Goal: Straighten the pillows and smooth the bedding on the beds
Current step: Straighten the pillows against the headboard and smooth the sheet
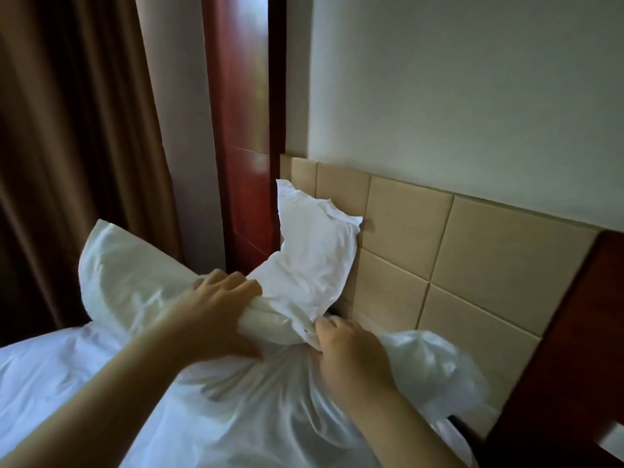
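Note:
A white pillow (304, 255) is bent in the middle, its upper half leaning against the beige headboard (472, 258) and its other end (128, 275) sticking out to the left. My left hand (219, 312) squeezes the pillow's middle. My right hand (347, 349) pinches the pillowcase fabric just to the right of it. Below both hands lies the white bedding (219, 400), wrinkled and bunched up toward the grip. A crumpled white bulge (432, 363) sits to the right of my right hand.
Dark red wooden panelling (243, 130) stands behind the bed's left corner, with a brown curtain (77, 146) further left. A dark red wooden frame (580, 349) borders the headboard on the right. A pale wall (472, 79) rises above.

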